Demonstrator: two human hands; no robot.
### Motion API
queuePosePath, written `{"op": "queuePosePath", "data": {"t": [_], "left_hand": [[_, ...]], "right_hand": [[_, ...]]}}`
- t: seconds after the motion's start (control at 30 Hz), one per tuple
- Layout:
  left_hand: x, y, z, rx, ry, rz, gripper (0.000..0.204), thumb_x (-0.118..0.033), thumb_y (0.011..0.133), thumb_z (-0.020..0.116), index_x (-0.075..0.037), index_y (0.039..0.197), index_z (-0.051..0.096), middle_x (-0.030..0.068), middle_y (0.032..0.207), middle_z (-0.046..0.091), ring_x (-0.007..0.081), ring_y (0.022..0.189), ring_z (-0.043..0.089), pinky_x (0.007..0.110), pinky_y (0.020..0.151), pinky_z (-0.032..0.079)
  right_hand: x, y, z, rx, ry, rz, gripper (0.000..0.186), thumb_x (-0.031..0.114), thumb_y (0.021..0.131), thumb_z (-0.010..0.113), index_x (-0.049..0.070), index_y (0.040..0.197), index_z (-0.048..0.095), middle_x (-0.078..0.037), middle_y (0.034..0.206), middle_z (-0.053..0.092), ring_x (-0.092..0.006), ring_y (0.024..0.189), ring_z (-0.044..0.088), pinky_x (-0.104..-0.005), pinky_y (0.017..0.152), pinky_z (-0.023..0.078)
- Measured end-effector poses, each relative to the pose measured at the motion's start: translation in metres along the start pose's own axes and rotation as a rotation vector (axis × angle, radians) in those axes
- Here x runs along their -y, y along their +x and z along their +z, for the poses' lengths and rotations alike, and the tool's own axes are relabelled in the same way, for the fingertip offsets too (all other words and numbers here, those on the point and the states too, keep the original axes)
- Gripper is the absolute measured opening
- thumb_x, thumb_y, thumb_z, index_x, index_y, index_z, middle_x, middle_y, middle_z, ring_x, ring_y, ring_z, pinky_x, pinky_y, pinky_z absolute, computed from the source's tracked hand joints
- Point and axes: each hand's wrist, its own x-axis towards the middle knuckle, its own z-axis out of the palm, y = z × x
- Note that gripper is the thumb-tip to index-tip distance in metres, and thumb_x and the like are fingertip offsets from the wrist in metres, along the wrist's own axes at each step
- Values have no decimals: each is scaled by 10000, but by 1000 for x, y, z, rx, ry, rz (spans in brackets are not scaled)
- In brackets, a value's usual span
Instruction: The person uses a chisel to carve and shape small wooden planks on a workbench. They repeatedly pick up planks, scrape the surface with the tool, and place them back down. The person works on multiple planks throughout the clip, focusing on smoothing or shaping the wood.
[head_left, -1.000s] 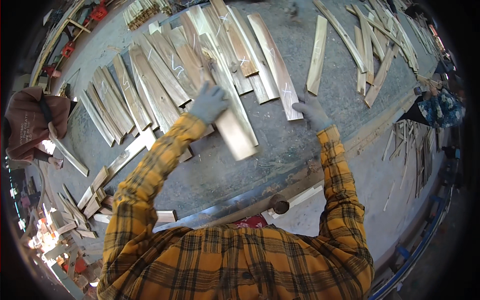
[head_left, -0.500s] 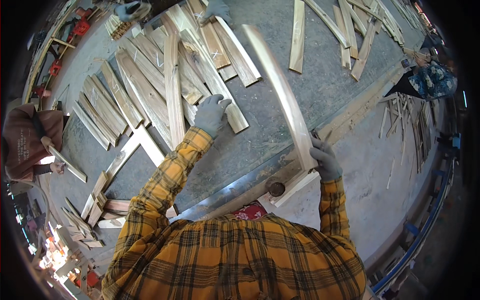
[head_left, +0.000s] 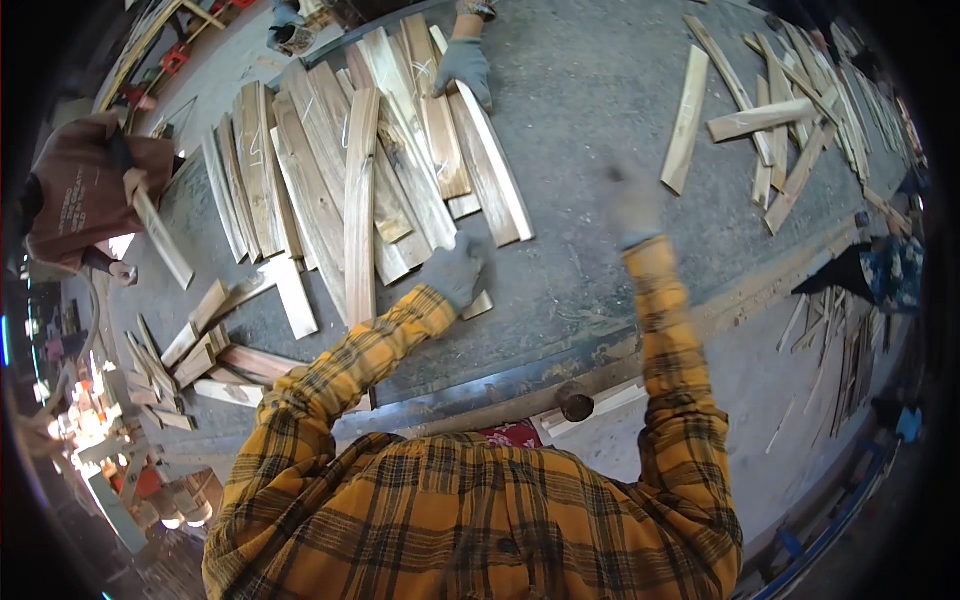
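My left hand [head_left: 455, 272], in a grey glove, is closed over the near end of a pale wooden board [head_left: 408, 150]. That board's tip shows just past the glove. Motion smears my gloved right hand [head_left: 635, 208], stretched out over the bare middle of the table [head_left: 575, 130]; its fingers cannot be made out. To its right, a short board [head_left: 762, 121] lies across other strips. Several boards, some with chalk marks, lie side by side around my left hand, with one board [head_left: 361, 200] resting on top of them.
A co-worker's gloved hand [head_left: 465, 72] touches the far end of the row. At the left, a person in a brown top [head_left: 95, 200] holds a strip [head_left: 165, 240]. Short offcuts [head_left: 205, 355] lie at the table's near left. A round metal piece [head_left: 575, 403] sits by the near edge.
The long board has left my right hand, which has swung forward over the table. A board now lies across the right-hand strips. My view has shifted, and my left hand remains at the row.
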Motion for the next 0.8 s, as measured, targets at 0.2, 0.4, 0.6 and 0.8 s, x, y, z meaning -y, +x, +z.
{"op": "queuePosePath", "data": {"t": [0.2, 0.4, 0.6, 0.8], "left_hand": [[42, -90, -24, 68, 32, -144, 346, -340, 841, 598, -139, 1123, 588, 168, 1141, 435, 372, 862, 593, 469, 728, 526], [33, -98, -41, -189, -308, -378, 448, -336, 854, 588, -102, 1226, 500, 171, 1098, 538, 363, 942, 609, 465, 784, 499], [-11, -58, -23, -247, -1289, -330, 525, -388, 921, 524, -86, 1340, 432, 137, 1124, 589, 261, 929, 616, 389, 815, 506], [-46, -101, -46, 437, -2302, -161, 573, -419, 899, 586, -116, 1353, 410, 130, 1184, 545, 241, 1029, 564, 392, 854, 502]], "right_hand": [[142, -63, 116, 763, -285, 145, 591, 412, 816, 631, -35, 1175, 486, -216, 1035, 638, -342, 897, 661, -425, 773, 536], [154, -80, 126, 647, -304, 188, 475, 229, 832, 598, -57, 1198, 497, -210, 884, 667, -307, 872, 670, -401, 739, 535], [135, -98, 49, 659, 884, 565, 325, 90, 798, 613, -76, 1077, 589, -95, 864, 667, -145, 790, 621, -292, 686, 503], [180, -170, -20, 410, 349, 108, 332, 233, 846, 658, 17, 1089, 592, -213, 817, 639, -367, 753, 642, -363, 650, 487]]}}
